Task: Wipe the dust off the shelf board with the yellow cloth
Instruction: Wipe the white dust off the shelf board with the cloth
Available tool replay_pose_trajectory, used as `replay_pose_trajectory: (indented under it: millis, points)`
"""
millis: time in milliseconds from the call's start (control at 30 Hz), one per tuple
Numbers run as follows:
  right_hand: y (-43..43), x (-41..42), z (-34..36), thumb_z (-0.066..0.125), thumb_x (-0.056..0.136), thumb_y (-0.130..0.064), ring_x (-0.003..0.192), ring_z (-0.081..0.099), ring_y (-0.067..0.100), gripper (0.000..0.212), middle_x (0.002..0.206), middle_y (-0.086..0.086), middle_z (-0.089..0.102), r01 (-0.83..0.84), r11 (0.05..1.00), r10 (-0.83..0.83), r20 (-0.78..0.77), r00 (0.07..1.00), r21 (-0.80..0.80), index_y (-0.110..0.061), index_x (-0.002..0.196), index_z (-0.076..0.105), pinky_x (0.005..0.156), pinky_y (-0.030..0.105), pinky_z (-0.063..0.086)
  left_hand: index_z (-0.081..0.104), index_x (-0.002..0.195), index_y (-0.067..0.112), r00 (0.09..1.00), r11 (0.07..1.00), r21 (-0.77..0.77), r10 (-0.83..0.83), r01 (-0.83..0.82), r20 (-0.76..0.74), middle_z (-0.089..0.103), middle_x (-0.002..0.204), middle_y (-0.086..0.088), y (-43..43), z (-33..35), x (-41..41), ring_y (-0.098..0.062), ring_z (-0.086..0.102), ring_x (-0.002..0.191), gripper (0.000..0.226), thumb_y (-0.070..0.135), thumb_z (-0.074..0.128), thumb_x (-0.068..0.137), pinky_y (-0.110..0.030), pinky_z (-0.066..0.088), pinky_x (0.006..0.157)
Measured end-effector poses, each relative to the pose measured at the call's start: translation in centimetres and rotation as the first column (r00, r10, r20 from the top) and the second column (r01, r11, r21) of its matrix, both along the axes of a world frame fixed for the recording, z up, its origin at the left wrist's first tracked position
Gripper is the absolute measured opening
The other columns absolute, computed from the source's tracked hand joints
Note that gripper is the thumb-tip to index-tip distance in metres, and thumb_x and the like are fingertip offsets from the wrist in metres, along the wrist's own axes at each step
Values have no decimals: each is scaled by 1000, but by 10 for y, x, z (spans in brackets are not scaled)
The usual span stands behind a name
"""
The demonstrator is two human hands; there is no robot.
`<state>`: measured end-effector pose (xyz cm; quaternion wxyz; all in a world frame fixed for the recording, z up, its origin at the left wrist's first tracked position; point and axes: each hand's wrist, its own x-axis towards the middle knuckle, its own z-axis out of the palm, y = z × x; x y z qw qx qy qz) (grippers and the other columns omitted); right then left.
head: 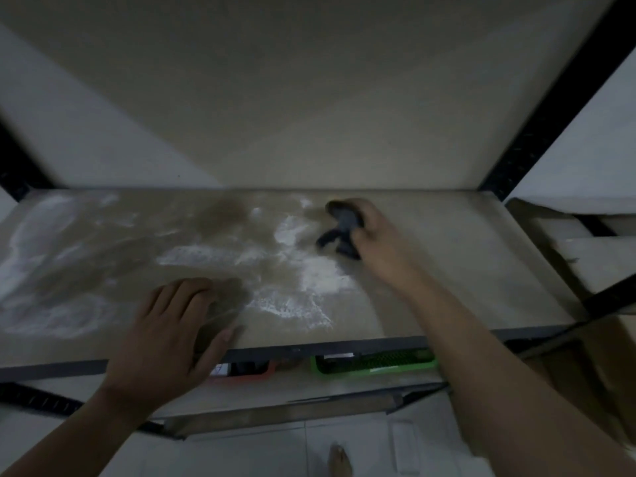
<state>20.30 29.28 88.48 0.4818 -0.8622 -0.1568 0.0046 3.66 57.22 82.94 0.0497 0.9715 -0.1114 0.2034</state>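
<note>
- Dim shelf board [430,256] carries white dust [303,266] smeared from its left end to the middle.
- Left hand [172,332] lies flat, fingers spread, on the front edge.
- Right hand [371,232] clutches a dark-looking cloth [339,232] near the back, just right of the dust.
- Below, a green basket [375,364] sits on the lower shelf.

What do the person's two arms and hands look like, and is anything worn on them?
Both forearms are bare as far as the view shows: no sleeve, glove, watch, ring or band can be seen. The left hand and the right hand are both uncovered. The picture is dim and a little blurred, so small marks cannot be judged.
</note>
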Motion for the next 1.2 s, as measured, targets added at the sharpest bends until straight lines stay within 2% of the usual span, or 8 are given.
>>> replay_pose_trajectory:
  millis: [100, 200, 267, 500, 633, 900, 1033, 1200]
  points:
    - [-59, 19, 32, 41, 101, -8, 82, 66, 6, 26, 103, -1, 65, 227, 949, -205, -119, 971, 218, -15, 124, 51, 79, 24, 56, 64, 109, -1, 1000, 1000, -6, -7, 8, 19, 61, 116, -16, -1, 0, 1, -36, 58, 105, 52, 46, 48, 95, -44, 41, 93]
    - [-106, 28, 36, 39, 103, -12, 110, 61, 32, 35, 124, 18, 60, 330, 913, -267, -263, 927, 240, -1, 135, 45, 97, 46, 49, 63, 109, 0, 1000, 1000, -2, -8, 8, 25, 61, 115, -16, -1, 0, 0, -37, 58, 105, 50, 46, 48, 95, -43, 40, 93]
    - [-111, 35, 21, 39, 103, -17, 117, 57, 37, 38, 125, 18, 59, 373, 914, -303, -342, 889, 161, -2, 137, 44, 88, 39, 48, 64, 108, 0, 1000, 1000, -3, -6, 6, 24, 61, 115, -16, -1, 0, 1, -36, 58, 105, 50, 46, 47, 95, -43, 40, 93]
    - [-121, 34, -23, 40, 98, -25, 81, 55, 36, 32, 106, 20, 57, 404, 711, -219, 365, 905, -575, -13, 125, 52, 70, 39, 48, 62, 109, 3, 1000, 1000, -20, -15, 15, 23, 60, 115, -13, -1, 0, 0, -32, 55, 106, 50, 49, 45, 98, -40, 39, 94]
    - [-77, 11, -26, 42, 98, -31, 78, 54, 36, 32, 111, 19, 52, 442, 665, -283, 344, 895, -602, -18, 126, 52, 66, 37, 47, 63, 109, 3, 999, 1000, -20, -15, 15, 29, 60, 115, -13, 0, 2, -1, -30, 55, 106, 49, 48, 47, 98, -39, 38, 95]
    - [21, -22, -8, 53, 93, -12, 89, 58, 24, 35, 119, 10, 54, 78, 927, 17, 250, 968, -366, -22, 127, 58, 75, 14, 34, 62, 110, 4, 1000, 1000, -19, -18, 18, 3, 60, 116, -12, 1, 4, -2, -30, 55, 107, 48, 48, 46, 98, -37, 38, 96]
    - [-65, 30, -3, 53, 94, -19, 94, 56, 42, 37, 118, 24, 54, 455, 768, -342, 313, 886, -451, -12, 130, 52, 82, 40, 46, 63, 109, 4, 1000, 1000, -14, -7, 7, 13, 60, 116, -12, 0, 3, 0, -31, 56, 106, 47, 47, 48, 97, -40, 39, 96]
    - [-14, 32, -27, 51, 93, -28, 100, 55, 43, 40, 116, 23, 57, 397, 719, -233, 340, 911, -570, -15, 130, 56, 87, 42, 45, 63, 111, 4, 1000, 1000, -11, -4, 4, 7, 60, 117, -11, 1, 2, -1, -29, 55, 107, 49, 49, 46, 99, -38, 38, 97]
